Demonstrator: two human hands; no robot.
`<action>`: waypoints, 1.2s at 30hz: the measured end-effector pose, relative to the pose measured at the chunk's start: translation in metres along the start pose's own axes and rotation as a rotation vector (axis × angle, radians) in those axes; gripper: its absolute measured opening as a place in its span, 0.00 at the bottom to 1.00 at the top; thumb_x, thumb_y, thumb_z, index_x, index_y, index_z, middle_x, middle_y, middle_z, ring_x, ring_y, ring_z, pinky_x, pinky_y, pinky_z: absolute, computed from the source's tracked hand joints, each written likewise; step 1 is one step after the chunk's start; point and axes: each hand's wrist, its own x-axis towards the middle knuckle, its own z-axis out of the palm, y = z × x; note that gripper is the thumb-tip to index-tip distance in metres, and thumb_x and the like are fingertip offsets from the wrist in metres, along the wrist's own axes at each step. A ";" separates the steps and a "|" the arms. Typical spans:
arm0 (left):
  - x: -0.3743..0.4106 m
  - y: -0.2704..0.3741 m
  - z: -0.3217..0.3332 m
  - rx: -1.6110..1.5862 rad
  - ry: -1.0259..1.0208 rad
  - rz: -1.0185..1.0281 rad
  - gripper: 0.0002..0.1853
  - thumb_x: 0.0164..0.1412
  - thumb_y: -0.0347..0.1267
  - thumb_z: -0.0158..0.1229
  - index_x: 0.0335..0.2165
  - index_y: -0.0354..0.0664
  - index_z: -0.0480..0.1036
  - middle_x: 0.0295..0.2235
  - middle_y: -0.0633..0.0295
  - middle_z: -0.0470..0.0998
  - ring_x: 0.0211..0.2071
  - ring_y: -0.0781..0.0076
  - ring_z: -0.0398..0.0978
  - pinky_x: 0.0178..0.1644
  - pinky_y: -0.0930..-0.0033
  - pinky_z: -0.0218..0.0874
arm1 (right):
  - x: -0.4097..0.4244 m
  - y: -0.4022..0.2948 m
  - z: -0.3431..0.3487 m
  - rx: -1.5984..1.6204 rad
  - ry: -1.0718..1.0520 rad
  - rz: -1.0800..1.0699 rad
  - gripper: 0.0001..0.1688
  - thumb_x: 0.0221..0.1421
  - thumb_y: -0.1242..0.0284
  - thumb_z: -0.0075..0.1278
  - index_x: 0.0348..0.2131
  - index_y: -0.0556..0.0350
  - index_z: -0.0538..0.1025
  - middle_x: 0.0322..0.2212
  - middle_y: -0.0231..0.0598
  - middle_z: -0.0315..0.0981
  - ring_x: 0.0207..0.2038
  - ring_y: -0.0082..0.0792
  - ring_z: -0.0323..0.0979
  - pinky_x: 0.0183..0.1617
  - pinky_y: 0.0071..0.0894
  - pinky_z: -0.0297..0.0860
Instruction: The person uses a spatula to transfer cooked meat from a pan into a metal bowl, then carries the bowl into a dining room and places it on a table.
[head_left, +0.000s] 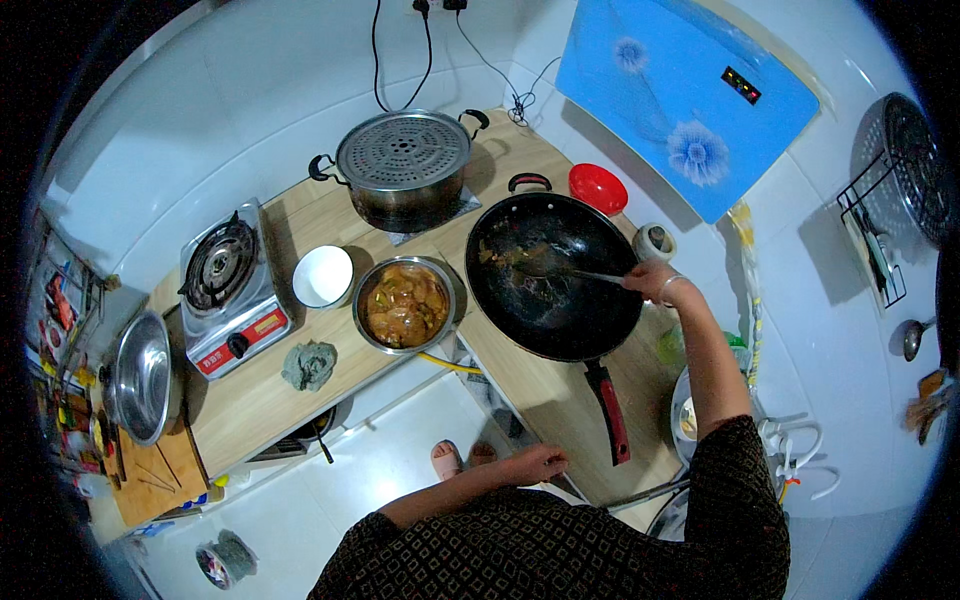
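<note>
A black wok (570, 322) with a red and black handle stands on the wooden counter before me, some brown food scraps at its far left side. My right hand (654, 282) is closed on the metal handle of a utensil (598, 277), whose head lies in the wok among the scraps. Near the counter's front edge, left of the wok handle, my left hand (536, 463) hangs with its fingers curled and nothing visible in it. Left of the wok, a steel bowl (405, 306) holds brown food in sauce.
A steamer pot (405, 172), a white bowl (323, 277), a gas stove (238, 300), a grey-green cloth (309, 365) and a steel basin (142, 379) stand along the left counter. Behind the wok are a red bowl (598, 189) and a mortar (654, 242); a sink area is at right.
</note>
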 end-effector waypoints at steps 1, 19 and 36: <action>0.000 -0.001 0.001 -0.013 0.000 -0.005 0.13 0.54 0.35 0.44 0.28 0.33 0.66 0.20 0.59 0.69 0.19 0.74 0.67 0.23 0.70 0.59 | 0.000 -0.008 0.001 -0.105 0.096 -0.082 0.16 0.41 0.61 0.49 0.29 0.50 0.75 0.20 0.37 0.71 0.22 0.31 0.68 0.24 0.29 0.64; -0.011 -0.005 -0.005 -0.049 0.073 -0.060 0.13 0.53 0.36 0.45 0.31 0.36 0.65 0.22 0.58 0.71 0.23 0.70 0.68 0.27 0.69 0.59 | -0.021 -0.013 -0.076 -0.107 -0.092 0.277 0.18 0.40 0.63 0.50 0.12 0.60 0.68 0.07 0.35 0.60 0.09 0.27 0.57 0.14 0.30 0.56; -0.009 -0.010 -0.004 0.071 0.066 -0.046 0.15 0.54 0.38 0.44 0.30 0.35 0.66 0.22 0.58 0.70 0.23 0.69 0.69 0.27 0.68 0.59 | 0.007 -0.016 -0.039 -0.270 0.195 -0.144 0.12 0.41 0.64 0.50 0.28 0.48 0.75 0.18 0.38 0.70 0.21 0.29 0.68 0.25 0.29 0.63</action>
